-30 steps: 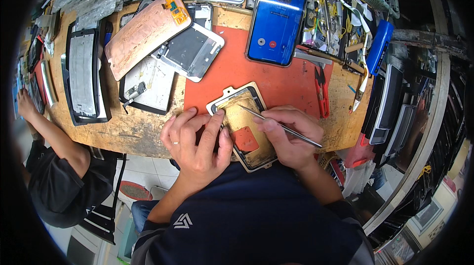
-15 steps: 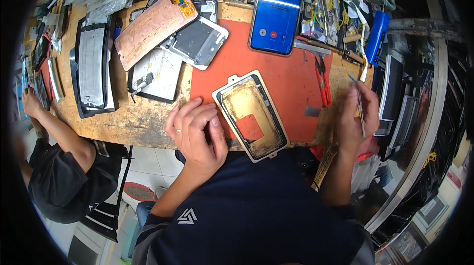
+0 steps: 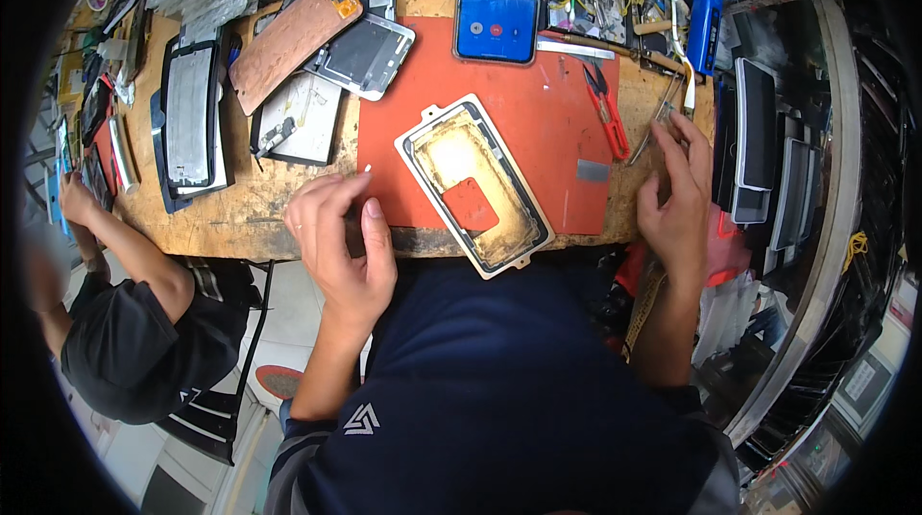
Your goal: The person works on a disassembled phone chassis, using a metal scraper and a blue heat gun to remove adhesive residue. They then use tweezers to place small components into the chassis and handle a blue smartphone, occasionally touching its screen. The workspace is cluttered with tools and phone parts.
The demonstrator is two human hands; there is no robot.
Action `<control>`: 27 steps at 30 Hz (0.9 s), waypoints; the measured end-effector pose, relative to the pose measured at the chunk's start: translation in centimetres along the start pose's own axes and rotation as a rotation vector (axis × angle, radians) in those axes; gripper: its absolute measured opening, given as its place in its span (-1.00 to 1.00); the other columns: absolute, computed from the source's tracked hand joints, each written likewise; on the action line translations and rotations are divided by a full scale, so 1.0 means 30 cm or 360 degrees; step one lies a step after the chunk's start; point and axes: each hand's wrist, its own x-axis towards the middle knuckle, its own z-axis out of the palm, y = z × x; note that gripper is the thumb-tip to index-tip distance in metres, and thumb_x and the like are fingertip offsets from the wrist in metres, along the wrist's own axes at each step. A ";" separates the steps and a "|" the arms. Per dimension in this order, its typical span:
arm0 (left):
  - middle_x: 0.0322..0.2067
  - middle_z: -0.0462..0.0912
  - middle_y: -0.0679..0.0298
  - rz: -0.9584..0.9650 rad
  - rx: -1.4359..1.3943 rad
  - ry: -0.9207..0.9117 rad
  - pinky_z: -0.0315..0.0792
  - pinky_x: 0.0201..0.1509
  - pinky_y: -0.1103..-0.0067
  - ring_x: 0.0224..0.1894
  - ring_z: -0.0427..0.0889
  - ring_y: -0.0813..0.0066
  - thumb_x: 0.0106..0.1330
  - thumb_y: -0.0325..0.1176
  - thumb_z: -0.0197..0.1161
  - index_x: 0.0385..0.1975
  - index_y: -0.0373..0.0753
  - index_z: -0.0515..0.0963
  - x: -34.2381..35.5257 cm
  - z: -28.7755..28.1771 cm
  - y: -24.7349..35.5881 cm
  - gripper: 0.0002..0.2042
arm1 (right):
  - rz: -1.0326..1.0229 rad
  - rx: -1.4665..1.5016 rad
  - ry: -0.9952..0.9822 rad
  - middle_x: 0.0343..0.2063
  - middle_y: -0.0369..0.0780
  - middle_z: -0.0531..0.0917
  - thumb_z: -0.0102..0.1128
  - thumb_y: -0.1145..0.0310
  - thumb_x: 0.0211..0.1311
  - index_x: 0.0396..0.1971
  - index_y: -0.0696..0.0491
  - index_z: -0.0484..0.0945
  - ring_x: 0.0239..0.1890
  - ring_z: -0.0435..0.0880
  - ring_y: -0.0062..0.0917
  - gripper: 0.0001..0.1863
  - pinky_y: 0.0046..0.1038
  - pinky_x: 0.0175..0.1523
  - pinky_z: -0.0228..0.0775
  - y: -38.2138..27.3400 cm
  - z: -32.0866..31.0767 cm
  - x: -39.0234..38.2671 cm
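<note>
On the red mat (image 3: 562, 179), near the table's front edge, a pale rectangular alignment frame (image 3: 415, 152) lies tilted, with a gold-coloured phone housing (image 3: 504, 227) inside it. A cut-out in the housing shows the mat below. My left hand (image 3: 341, 237) hovers left of the frame, fingers loosely bent and thumb apart, holding nothing I can see. A tiny white piece (image 3: 368, 167) shows by its fingertips. To the right, my right hand (image 3: 682, 193) is open, its fingers spread beside slim metal tweezers (image 3: 666, 106). Red-handled cutters (image 3: 610, 119) lie left of that hand.
A phone with a lit blue screen (image 3: 495, 1) stands at the back. Phone parts, including a copper-coloured panel (image 3: 293, 45) and a black frame (image 3: 187, 117), cover the left side. Loose tools crowd the back right. A co-worker's arm (image 3: 130, 246) reaches in at far left.
My right hand has let go of the tweezers, which now lie on the table, and its fingers have spread. My left hand has moved left, away from the frame. The view has shifted slightly.
</note>
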 end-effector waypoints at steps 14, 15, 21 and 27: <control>0.07 0.64 0.23 0.0681 0.0160 -0.0655 0.31 0.33 0.13 0.16 0.53 0.09 0.08 0.02 0.63 -0.01 0.02 0.81 -0.135 -0.015 0.044 -0.53 | -0.0528 0.0369 -0.0335 0.23 -0.05 0.60 0.43 0.36 0.09 0.14 0.07 0.73 0.19 0.60 -0.15 -0.48 -0.05 0.26 0.39 -0.191 0.036 -0.197; 0.06 0.64 0.24 0.0676 0.0167 -0.0631 0.32 0.32 0.13 0.17 0.54 0.09 0.08 0.01 0.64 -0.02 0.01 0.81 -0.142 -0.009 0.039 -0.54 | -0.0520 0.0374 -0.0340 0.23 -0.05 0.60 0.45 0.33 0.10 0.14 0.06 0.73 0.19 0.60 -0.16 -0.47 -0.05 0.27 0.39 -0.187 0.037 -0.203; 0.04 0.66 0.28 0.0683 0.0146 -0.0543 0.36 0.31 0.15 0.16 0.56 0.14 0.10 -0.07 0.66 -0.09 -0.01 0.78 -0.172 0.009 0.011 -0.61 | -0.0489 0.0377 -0.0334 0.21 -0.08 0.61 0.47 0.28 0.10 0.11 0.13 0.71 0.18 0.61 -0.19 -0.47 -0.07 0.28 0.38 -0.177 0.036 -0.217; -0.02 0.66 0.33 0.0753 0.0129 -0.0463 0.36 0.29 0.19 0.14 0.58 0.18 0.06 -0.06 0.68 -0.15 0.00 0.77 -0.152 0.028 0.027 -0.62 | -0.0549 0.0413 -0.0168 0.14 -0.10 0.65 0.45 0.31 0.10 0.07 0.15 0.70 0.14 0.61 -0.21 -0.51 -0.10 0.25 0.39 -0.197 0.070 -0.182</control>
